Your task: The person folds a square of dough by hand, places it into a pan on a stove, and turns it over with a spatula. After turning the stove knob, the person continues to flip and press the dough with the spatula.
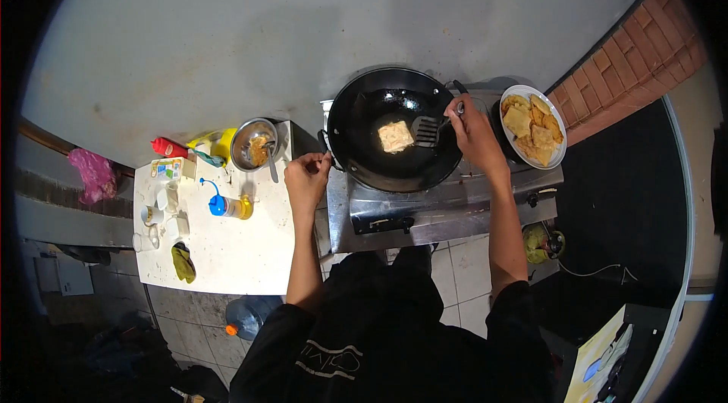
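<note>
At far left, off the tabletop, a pink bag point(95, 173) hangs on a ledge. Next comes a white table point(243, 251). At its back-left corner lie a red sauce bottle point(168, 147), a small box point(173, 169) & something yellow point(220, 141). Along the left edge stand a few white cups point(152, 215), too small to read. A blue-capped bottle point(227, 206) lies on its side near the middle. A yellow-green cloth or glove point(183, 263), can't tell which, sits by the front-left corner. At the back-right corner is a metal bowl point(255, 144) w/ some food & a spoon point(272, 164) in it. A blue water jug point(246, 316) stands on the floor below the front edge. The left hand point(307, 179) is just past the table's right edge, fingers curled & pinched on the side handle point(327, 151) of the wok point(379, 103). The wok sits on a steel stove point(425, 213), dark & oily inside. A pale square flatbread point(396, 136) lies flat at the wok's centre. The slotted spatula point(425, 131) has its blade touching the flatbread's right edge. The right hand point(474, 134) is over the wok's right rim, wrapped tight round the spatula's grip. A white plate point(525, 88) at the stove's back-right corner holds a pile of fried golden pieces point(532, 130). A green gas cylinder point(540, 242) is on the floor below the stove's right end.
</note>
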Demonstrator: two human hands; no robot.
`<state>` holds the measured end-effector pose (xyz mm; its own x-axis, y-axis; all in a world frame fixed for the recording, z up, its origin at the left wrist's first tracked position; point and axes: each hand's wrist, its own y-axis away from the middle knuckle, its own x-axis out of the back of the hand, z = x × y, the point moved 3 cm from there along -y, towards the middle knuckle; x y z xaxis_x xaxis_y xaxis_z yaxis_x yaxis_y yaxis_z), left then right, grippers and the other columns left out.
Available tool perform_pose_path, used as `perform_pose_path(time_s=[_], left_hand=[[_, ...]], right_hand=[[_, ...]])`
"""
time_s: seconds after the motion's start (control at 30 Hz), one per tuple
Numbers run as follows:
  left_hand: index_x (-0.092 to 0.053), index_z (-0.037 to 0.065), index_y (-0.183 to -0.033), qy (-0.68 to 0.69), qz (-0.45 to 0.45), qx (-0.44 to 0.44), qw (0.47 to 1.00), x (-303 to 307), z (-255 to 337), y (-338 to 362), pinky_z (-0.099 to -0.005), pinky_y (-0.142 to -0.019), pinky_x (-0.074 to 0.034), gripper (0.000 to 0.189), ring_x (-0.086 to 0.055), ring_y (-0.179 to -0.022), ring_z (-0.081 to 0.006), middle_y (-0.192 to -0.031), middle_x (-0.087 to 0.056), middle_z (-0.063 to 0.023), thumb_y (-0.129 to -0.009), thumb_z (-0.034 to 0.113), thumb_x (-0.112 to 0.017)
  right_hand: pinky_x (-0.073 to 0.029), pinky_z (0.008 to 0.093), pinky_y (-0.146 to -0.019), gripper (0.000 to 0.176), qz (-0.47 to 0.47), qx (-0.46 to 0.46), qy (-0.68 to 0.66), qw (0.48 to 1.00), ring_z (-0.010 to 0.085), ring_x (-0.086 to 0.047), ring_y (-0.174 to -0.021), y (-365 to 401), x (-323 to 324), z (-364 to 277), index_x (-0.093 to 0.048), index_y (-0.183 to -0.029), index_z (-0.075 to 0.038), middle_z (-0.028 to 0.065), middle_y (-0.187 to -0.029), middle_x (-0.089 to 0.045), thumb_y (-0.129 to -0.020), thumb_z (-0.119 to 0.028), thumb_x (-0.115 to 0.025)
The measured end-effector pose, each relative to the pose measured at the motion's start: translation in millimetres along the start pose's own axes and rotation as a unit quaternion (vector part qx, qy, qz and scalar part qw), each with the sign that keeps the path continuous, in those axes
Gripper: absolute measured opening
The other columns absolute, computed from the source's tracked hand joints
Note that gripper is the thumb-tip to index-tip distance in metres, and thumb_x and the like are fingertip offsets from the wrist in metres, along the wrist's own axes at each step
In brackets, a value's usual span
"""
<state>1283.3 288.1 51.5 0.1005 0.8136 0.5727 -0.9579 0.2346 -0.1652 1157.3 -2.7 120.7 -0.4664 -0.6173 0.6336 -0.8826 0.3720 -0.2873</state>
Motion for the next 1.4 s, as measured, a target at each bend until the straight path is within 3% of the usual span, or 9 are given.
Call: perform_pose_path(time_s=[0.1, 0.2, 0.4, 0.83, 0.93, 1.13, 1.2, 1.4], left_hand=[[-0.071, -0.003, -0.082, -0.004, 0.001, 0.004, 1.000, 2.1, 3.0, 1.6, -0.0284, -0.055, -0.047, 0.023, -0.060, -0.053, -0.0151, -0.061, -0.064, -0.0083, -0.081, 0.020, -0.073], [-0.070, -0.004, -0.081, 0.002, -0.003, 0.012, 1.000, 1.9, 4.2, 1.8, -0.0284, -0.056, -0.047, 0.023, -0.061, -0.053, -0.0153, -0.061, -0.064, -0.0084, -0.080, 0.020, -0.073], [-0.070, -0.004, -0.080, 0.015, 0.000, 0.007, 1.000, -0.1, -0.2, 1.7, -0.0276, -0.054, -0.046, 0.023, -0.058, -0.052, -0.0134, -0.059, -0.063, -0.0075, -0.080, 0.019, -0.073], [-0.070, -0.004, -0.083, 0.006, -0.017, 0.014, 1.000, 2.1, 1.1, 1.9, -0.0279, -0.055, -0.047, 0.024, -0.060, -0.053, -0.0154, -0.061, -0.064, -0.0092, -0.080, 0.020, -0.073], [-0.071, -0.004, -0.085, 0.014, -0.014, 0.018, 1.000, -0.5, -3.4, 1.5, -0.0286, -0.056, -0.048, 0.024, -0.061, -0.054, -0.0162, -0.062, -0.064, -0.0095, -0.080, 0.020, -0.073], [-0.071, -0.004, -0.085, 0.005, -0.004, 0.002, 1.000, -0.3, -1.8, 1.7, -0.0289, -0.057, -0.048, 0.025, -0.061, -0.055, -0.0162, -0.062, -0.065, -0.0095, -0.080, 0.020, -0.073], [-0.071, -0.004, -0.085, 0.006, -0.007, 0.006, 1.000, 0.9, -0.3, 1.4, -0.0287, -0.057, -0.048, 0.025, -0.061, -0.055, -0.0160, -0.062, -0.064, -0.0094, -0.080, 0.020, -0.073], [-0.070, -0.004, -0.083, 0.009, -0.009, 0.008, 1.000, 0.0, -1.1, 0.6, -0.0285, -0.057, -0.048, 0.025, -0.060, -0.055, -0.0156, -0.062, -0.064, -0.0090, -0.080, 0.021, -0.074]], right_hand=[[-0.037, 0.0284, -0.052, 0.011, -0.005, -0.002, -0.048, 0.999, 0.0112, -0.047, -0.057, -1.3, -0.8, 12.5, -0.046, -0.100, -0.001, 0.0086, -0.073, -0.056, -0.097, -0.011, -0.050], [-0.042, 0.0305, -0.057, 0.011, -0.011, -0.020, -0.087, 0.996, 0.0139, -0.052, -0.060, -0.2, -6.5, 27.7, -0.046, -0.100, -0.001, 0.0098, -0.079, -0.062, -0.097, -0.012, -0.050], [-0.044, 0.0260, -0.059, 0.014, 0.018, -0.021, -0.191, 0.981, 0.0098, -0.050, -0.064, 8.1, -22.1, 43.9, -0.046, -0.099, -0.002, 0.0062, -0.089, -0.062, -0.099, -0.015, -0.049], [-0.042, 0.0256, -0.055, 0.013, 0.056, -0.020, -0.155, 0.986, 0.0096, -0.052, -0.059, 0.2, -12.2, 7.3, -0.049, -0.096, -0.001, 0.0061, -0.079, -0.063, -0.097, -0.014, -0.052], [-0.040, 0.0216, -0.053, 0.014, 0.044, -0.007, -0.130, 0.991, 0.0059, -0.049, -0.058, -15.1, -15.5, 0.7, -0.049, -0.096, -0.001, 0.0047, -0.080, -0.062, -0.097, -0.014, -0.052], [-0.041, 0.0226, -0.051, 0.015, 0.044, 0.002, -0.097, 0.994, 0.0064, -0.050, -0.055, -47.4, -27.9, -8.0, -0.049, -0.094, -0.001, 0.0045, -0.077, -0.061, -0.097, -0.015, -0.054], [-0.042, 0.0323, -0.055, 0.020, 0.067, -0.002, -0.134, 0.989, 0.0164, -0.055, -0.056, -54.1, -29.5, -10.9, -0.050, -0.090, -0.001, 0.0113, -0.068, -0.062, -0.093, -0.019, -0.058], [-0.045, 0.0292, -0.054, 0.021, 0.078, -0.007, -0.187, 0.979, 0.0126, -0.056, -0.055, -60.5, -35.3, -15.8, -0.050, -0.091, 0.000, 0.0093, -0.072, -0.064, -0.094, -0.019, -0.057]])
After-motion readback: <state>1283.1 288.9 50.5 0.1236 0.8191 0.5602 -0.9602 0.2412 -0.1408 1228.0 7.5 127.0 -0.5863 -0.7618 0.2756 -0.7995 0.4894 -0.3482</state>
